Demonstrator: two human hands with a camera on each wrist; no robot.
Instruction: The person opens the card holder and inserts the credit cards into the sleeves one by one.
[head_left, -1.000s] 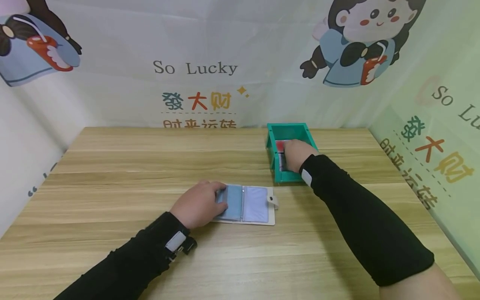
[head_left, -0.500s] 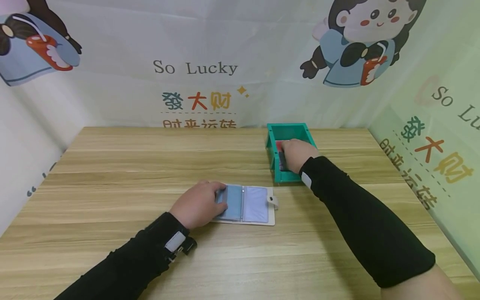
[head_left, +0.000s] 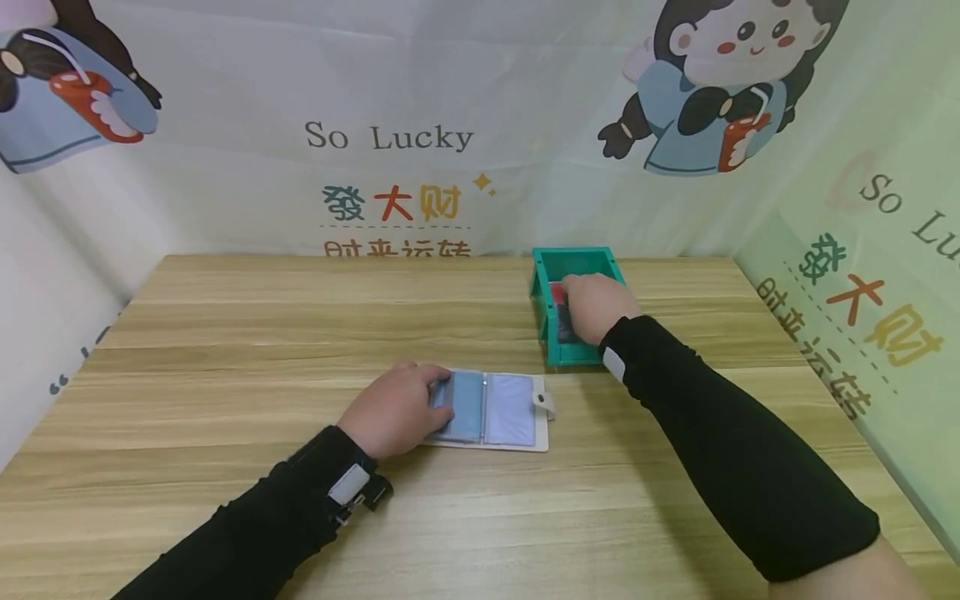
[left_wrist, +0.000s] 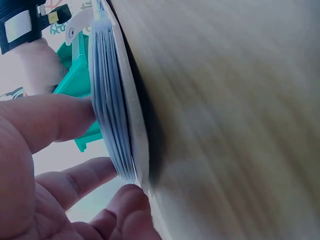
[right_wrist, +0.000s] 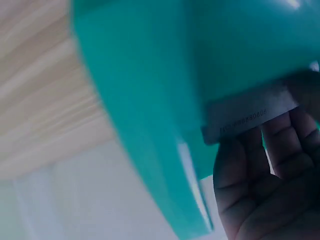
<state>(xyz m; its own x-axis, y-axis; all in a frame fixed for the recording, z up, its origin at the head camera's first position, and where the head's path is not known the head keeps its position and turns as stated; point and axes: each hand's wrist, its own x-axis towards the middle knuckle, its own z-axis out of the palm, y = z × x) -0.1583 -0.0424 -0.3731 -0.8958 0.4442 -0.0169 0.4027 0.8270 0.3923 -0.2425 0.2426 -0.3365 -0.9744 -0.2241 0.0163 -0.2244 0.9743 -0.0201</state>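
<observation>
On the table lies a small card album (head_left: 512, 408), spread open, with clear sleeves and a white snap strap at its right edge. My left hand (head_left: 393, 410) rests on its left page, thumb and forefinger spread apart. In the left wrist view, the fingers touch the edge of the stacked sleeves (left_wrist: 107, 95). My right hand (head_left: 597, 307) reaches into a green box (head_left: 576, 265) behind the album. Between thumb and fingers it pinches a card (right_wrist: 250, 117) with a printed number along it. A red patch (head_left: 557, 292) shows in the box beside the hand.
The wooden table (head_left: 300, 317) runs back to a printed cloth backdrop (head_left: 390, 83), and a second cloth side (head_left: 862, 250) stands at the right. The box's raised walls surround the right hand, near the table's far edge.
The right hand has risen slightly inside the box, and the card area below it looks darker. The left hand and the album keep their place.
</observation>
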